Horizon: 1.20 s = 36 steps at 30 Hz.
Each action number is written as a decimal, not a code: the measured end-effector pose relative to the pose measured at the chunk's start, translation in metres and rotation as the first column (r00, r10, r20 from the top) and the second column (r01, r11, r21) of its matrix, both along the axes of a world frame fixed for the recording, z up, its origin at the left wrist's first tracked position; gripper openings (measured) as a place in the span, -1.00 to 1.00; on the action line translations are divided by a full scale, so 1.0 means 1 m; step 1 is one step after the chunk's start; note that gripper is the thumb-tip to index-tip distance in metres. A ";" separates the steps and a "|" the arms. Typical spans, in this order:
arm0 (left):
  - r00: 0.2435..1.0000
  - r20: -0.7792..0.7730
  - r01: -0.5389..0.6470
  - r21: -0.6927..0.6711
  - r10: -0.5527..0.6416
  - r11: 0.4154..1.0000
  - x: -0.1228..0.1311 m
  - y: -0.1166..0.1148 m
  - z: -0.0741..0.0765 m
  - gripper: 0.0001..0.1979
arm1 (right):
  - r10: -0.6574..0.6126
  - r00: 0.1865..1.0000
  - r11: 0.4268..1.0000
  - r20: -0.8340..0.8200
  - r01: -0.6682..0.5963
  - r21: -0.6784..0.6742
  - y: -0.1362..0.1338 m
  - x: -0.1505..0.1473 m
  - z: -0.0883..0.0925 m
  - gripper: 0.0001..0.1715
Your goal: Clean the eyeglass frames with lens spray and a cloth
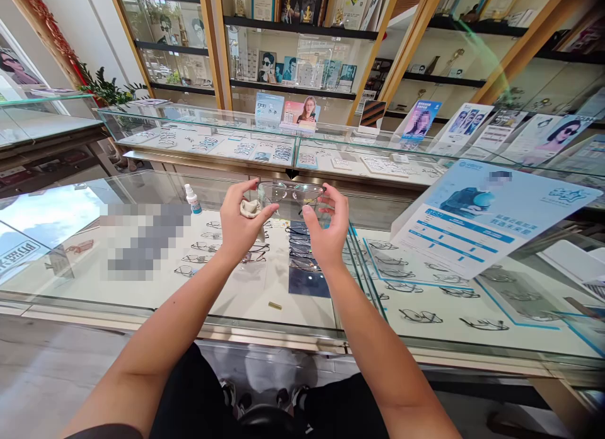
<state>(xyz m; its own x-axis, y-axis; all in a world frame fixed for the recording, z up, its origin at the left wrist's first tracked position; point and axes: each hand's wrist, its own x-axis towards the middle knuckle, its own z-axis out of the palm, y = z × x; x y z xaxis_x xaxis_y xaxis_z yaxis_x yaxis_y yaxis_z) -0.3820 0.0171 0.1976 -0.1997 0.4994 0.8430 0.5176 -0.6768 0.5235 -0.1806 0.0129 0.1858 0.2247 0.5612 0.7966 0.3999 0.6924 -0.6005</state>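
Left hand [241, 222], clutching a crumpled beige cloth [249, 207], and right hand [326, 228] both grip thin-rimmed clear-lensed glasses [290, 193] above a glass bench [142, 303].

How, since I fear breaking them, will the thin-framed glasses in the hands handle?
Probably light: the glasses have thin rims, pinched by left hand and right hand fingertips. Likely bendy and fragile; clear lenses may smudge.

A pixelated patch [142, 240] blots out whatever lies at the left of the table [265, 329], and a smaller blur covers the heading of the blue placard [477, 228]. The left hand [241, 223] covers most of the cloth [249, 208]. The right hand [326, 228] hides one end of the thin glasses [290, 192], and the brass-coloured piece [275, 305] is too small to identify.
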 end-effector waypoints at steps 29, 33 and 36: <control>0.986 -0.027 -0.156 0.191 0.164 0.969 0.001 -0.004 0.002 -0.40 | 0.108 0.994 0.989 -0.020 -0.110 -0.100 -0.002 -0.004 0.000 -0.48; 0.984 -0.053 -0.159 0.186 0.171 0.970 -0.001 -0.004 0.000 -0.36 | 0.117 0.993 0.988 -0.017 -0.118 -0.103 -0.002 -0.004 -0.001 -0.47; 0.986 -0.057 -0.142 0.226 0.159 0.964 -0.002 -0.003 -0.002 -0.36 | 0.117 0.993 0.988 -0.008 -0.118 -0.105 -0.001 -0.003 -0.002 -0.45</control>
